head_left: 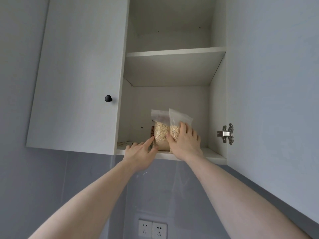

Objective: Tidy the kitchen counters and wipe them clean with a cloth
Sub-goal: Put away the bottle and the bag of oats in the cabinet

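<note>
We are looking up into a white wall cupboard [217, 100] whose right door stands open, its metal hinge [227, 134] showing on the right side panel, while the left door [77, 75] is closed and carries a round black knob [108, 98]. On the bottom shelf [212, 156] stand two clear zip bags of oat flakes, upright and touching side by side: the left bag [160, 133] and the right bag [176, 125], which slightly overlaps it at the top. Our right hand [185, 144] is spread against the front of the right bag, fingers fairly straight over the plastic and thumb reaching toward the seam between the two bags, pressing rather than curling round it. Our left hand [140, 152] rests at the shelf's front edge, with straight fingers extended so that a fingertip touches the lower left side of the left bag; it grips nothing. Just behind the left bag a brown patterned packet [151, 132] peeks out, mostly hidden. At the far left of the shelf lies something flat and speckled [123, 144] that we cannot identify. The upper shelf [176, 51] spans the cupboard above. Below the cupboard, on the grey wall [86, 169], sits a double socket [152, 229]. No worktop or cloth is in view.
</note>
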Tool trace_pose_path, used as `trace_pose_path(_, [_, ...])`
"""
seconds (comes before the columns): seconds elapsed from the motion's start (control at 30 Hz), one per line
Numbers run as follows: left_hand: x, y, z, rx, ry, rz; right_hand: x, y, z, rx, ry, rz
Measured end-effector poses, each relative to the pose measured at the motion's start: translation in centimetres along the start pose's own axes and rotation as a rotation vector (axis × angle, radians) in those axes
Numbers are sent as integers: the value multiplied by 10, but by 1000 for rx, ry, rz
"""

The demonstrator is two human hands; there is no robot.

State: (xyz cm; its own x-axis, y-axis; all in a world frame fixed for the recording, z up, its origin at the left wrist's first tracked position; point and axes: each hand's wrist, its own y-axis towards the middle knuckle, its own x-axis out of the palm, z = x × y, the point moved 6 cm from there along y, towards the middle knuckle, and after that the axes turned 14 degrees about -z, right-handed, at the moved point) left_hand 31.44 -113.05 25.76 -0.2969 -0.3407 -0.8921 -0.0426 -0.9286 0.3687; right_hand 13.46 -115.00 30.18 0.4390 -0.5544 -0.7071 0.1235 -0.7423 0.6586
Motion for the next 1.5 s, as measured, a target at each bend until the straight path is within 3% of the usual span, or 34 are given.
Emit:
trace_pose_path(0.47, [16,-26,-9,19,52,38,10,-63,-6,9,-251,-7])
trace_pose_path(0.7, [12,-83,-2,58,157,-154,32,-114,-2,-59,-310,-145])
trace_pose_path(0.9, [-12,-162,21,186,89,32,8,-184,-23,-236,-151,-234])
trace_pose_path(1.17, [-54,-264,88,301,-186,247,-57,-289,-3,-457,-12,-391])
trace_pose_path(1.33, [-73,-323,158,383,-338,252,-104,-349,24,-484,33,-431])
trace_pose_path(1.5, [-86,-369,227,477,-427,243,-157,-386,50,-460,63,-365])
